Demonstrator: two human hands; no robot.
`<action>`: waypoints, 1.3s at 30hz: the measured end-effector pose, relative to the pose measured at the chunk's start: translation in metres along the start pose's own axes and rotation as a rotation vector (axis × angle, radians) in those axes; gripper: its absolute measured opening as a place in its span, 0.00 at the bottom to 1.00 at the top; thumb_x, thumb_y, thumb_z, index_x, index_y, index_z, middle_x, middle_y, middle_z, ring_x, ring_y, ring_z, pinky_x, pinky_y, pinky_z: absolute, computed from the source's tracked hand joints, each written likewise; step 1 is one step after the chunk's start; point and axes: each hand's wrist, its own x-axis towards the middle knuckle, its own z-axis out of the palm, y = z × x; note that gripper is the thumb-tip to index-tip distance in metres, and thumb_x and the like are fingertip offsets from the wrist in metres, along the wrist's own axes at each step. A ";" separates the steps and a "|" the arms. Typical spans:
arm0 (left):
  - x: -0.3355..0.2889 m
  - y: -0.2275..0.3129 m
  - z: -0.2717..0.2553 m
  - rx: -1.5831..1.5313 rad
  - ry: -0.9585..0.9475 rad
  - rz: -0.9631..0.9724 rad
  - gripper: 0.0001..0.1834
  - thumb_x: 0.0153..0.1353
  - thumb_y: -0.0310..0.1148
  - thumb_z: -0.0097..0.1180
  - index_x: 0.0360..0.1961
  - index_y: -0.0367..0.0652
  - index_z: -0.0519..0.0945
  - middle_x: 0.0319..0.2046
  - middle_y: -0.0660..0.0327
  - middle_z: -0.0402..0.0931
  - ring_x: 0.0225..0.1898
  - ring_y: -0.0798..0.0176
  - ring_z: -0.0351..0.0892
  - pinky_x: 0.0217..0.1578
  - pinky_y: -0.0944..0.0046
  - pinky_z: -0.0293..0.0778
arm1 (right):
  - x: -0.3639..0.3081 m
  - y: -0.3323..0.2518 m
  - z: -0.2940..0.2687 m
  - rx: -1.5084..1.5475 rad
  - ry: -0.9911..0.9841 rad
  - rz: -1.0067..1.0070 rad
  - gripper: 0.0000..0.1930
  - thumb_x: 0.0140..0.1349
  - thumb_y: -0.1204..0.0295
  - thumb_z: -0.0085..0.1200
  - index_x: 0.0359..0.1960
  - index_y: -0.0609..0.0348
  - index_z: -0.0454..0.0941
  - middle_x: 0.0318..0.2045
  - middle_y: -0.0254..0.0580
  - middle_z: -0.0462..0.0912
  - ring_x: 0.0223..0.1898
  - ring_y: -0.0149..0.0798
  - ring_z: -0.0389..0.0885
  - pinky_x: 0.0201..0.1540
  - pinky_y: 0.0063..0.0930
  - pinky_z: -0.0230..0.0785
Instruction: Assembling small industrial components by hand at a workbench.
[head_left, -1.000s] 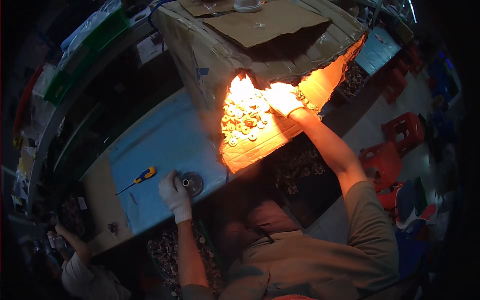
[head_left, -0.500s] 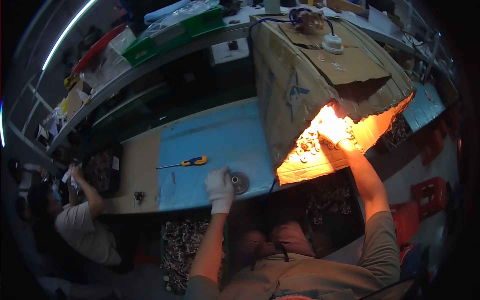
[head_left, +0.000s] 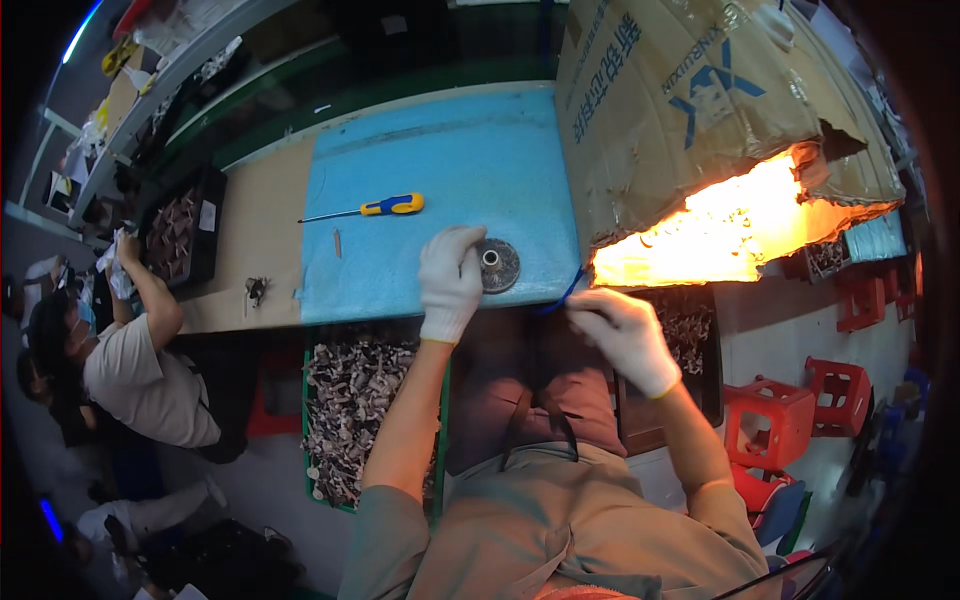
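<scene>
On the blue table cover lies a round grey metal disc point(head_left: 503, 272) with a small bright ring at its centre. White-gloved, my left hand point(head_left: 450, 278) rests against the disc's left edge, fingers curled together; whatever may be inside them is hidden. My right hand point(head_left: 628, 338), also gloved, is just off the table's front edge, right of the disc. Its thumb and fingers are drawn together, and I cannot make out anything between them. Beyond my left hand lies a yellow-and-blue screwdriver point(head_left: 392, 205), and near it a thin small stick point(head_left: 337, 243).
A cardboard box point(head_left: 660, 140) at the right glows brightly inside its torn opening. Below the table stands a green crate point(head_left: 307, 430) of small metal parts. Red stools point(head_left: 768, 420) stand at right. A co-worker point(head_left: 150, 370) sits at left beside a black bin point(head_left: 208, 235).
My right hand has come out of the glowing box, moving left and toward me to the table's front edge. My left hand stays beside the disc. The view has shifted downward.
</scene>
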 end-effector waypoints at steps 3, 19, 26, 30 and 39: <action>-0.002 -0.006 -0.001 -0.014 -0.031 0.006 0.13 0.64 0.20 0.57 0.46 0.40 0.88 0.44 0.51 0.88 0.51 0.45 0.86 0.56 0.49 0.78 | 0.044 -0.010 0.063 -0.322 0.191 -0.486 0.11 0.68 0.75 0.64 0.51 0.57 0.85 0.49 0.48 0.89 0.50 0.53 0.89 0.52 0.40 0.84; -0.018 0.001 0.000 -0.203 -0.128 -0.132 0.15 0.77 0.35 0.57 0.56 0.36 0.85 0.50 0.49 0.87 0.51 0.51 0.87 0.56 0.53 0.82 | 0.100 0.037 0.089 -0.365 0.075 -0.825 0.18 0.63 0.73 0.57 0.55 0.58 0.82 0.58 0.51 0.84 0.56 0.58 0.84 0.59 0.49 0.79; -0.040 0.025 0.005 -0.415 -0.191 -0.345 0.26 0.82 0.37 0.53 0.71 0.28 0.74 0.64 0.47 0.81 0.63 0.56 0.81 0.65 0.58 0.77 | 0.040 0.040 0.081 -0.405 0.399 -0.760 0.17 0.61 0.70 0.60 0.53 0.57 0.82 0.55 0.47 0.83 0.57 0.54 0.83 0.56 0.48 0.79; -0.037 0.013 0.003 -0.377 -0.199 -0.378 0.26 0.80 0.35 0.58 0.71 0.28 0.74 0.64 0.47 0.81 0.62 0.57 0.82 0.65 0.60 0.78 | -0.056 0.082 0.026 -0.299 0.232 -0.435 0.17 0.66 0.76 0.56 0.56 0.57 0.85 0.53 0.52 0.88 0.56 0.55 0.86 0.61 0.46 0.80; -0.025 0.026 -0.012 -0.141 -0.145 -0.378 0.24 0.79 0.37 0.60 0.69 0.31 0.78 0.60 0.48 0.84 0.58 0.59 0.85 0.63 0.60 0.80 | -0.092 0.260 -0.089 -0.576 0.287 0.655 0.19 0.75 0.59 0.55 0.56 0.59 0.84 0.52 0.64 0.87 0.55 0.66 0.86 0.56 0.51 0.80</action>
